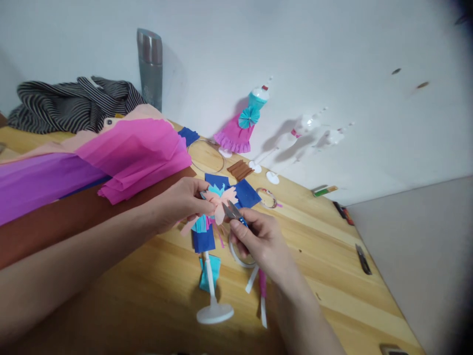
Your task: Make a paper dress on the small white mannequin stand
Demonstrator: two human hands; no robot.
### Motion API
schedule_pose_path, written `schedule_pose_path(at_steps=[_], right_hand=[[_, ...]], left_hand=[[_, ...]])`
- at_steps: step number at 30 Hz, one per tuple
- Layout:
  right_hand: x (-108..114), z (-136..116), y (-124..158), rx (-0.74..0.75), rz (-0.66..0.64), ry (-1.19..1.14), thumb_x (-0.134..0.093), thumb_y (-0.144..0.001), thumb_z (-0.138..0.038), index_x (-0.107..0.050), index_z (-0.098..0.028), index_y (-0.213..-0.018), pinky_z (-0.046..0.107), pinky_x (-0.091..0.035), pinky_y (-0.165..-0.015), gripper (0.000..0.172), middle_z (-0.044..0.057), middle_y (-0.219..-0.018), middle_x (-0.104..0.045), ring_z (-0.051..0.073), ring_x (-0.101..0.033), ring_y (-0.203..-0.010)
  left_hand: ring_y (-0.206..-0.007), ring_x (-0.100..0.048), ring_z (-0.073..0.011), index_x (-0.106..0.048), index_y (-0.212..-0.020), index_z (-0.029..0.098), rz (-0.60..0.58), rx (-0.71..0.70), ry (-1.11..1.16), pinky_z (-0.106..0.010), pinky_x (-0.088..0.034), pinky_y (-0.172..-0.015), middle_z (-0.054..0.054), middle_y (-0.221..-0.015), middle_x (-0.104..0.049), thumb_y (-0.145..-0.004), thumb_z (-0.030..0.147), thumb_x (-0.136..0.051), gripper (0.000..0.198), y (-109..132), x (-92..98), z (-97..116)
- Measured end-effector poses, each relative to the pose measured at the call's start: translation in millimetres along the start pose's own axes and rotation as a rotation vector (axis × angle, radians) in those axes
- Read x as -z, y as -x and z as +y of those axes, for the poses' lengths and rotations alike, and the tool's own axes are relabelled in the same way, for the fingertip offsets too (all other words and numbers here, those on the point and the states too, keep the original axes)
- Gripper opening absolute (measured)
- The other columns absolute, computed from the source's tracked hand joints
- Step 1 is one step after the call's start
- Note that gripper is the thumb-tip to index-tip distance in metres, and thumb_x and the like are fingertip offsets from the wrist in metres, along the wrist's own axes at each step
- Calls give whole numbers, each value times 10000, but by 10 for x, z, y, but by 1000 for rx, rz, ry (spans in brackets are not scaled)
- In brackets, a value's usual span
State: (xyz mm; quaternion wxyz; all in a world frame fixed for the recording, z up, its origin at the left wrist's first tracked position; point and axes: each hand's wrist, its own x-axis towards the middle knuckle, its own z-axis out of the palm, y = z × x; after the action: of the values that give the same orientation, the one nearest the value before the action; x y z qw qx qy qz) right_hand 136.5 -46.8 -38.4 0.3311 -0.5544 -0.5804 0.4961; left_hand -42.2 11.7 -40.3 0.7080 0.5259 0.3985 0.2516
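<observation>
1. White walls (207, 29) are standing behind one wooden table (314, 276), whose near edge is running out of view.
2. Coloured sheets (140, 153) are lying at left, overlapping too much for counting.
3. One striped cloth (55, 106) is resting behind them, beside one grey bottle (150, 69), its base hidden.
4. Four stand-mounted figures are showing: one dressed (246, 121) and two bare by the wall, and a nearer one (210, 276), its top hiding behind the left hand (185, 202).
5. That hand is pinching one peach paper flower (220, 203) above the table.
6. The right hand (258, 236) is gripping one pair of scissors (236, 214), handles partly covered, blades pointing at the petals.
</observation>
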Motion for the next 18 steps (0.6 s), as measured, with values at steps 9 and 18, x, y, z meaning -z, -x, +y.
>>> schedule_pose_path(at_steps=[9, 18], right_hand=[[-3, 65, -30, 48, -22, 20, -559, -844, -400, -555, -174, -724, 179, -301, -350, 256, -55, -519, -486, 48, -365, -355], [-67, 123, -65, 65, 67, 38, -546, -842, -345, -538, -165, -703, 171, -307, -363, 227, -58, -505, -470, 49, -391, -366]], left_hand=[[-365, -392, -67, -609, -710, 151, 110, -56, -112, -192, -282, -319, 45, -504, -520, -611, 277, -625, 161, -6, -57, -18], [-636, -530, -108, -631, -780, 159, 278, -374, -511, -204, -408, -578, 11, -683, -583, -768, 278, -580, 130, -21, -124, -157]])
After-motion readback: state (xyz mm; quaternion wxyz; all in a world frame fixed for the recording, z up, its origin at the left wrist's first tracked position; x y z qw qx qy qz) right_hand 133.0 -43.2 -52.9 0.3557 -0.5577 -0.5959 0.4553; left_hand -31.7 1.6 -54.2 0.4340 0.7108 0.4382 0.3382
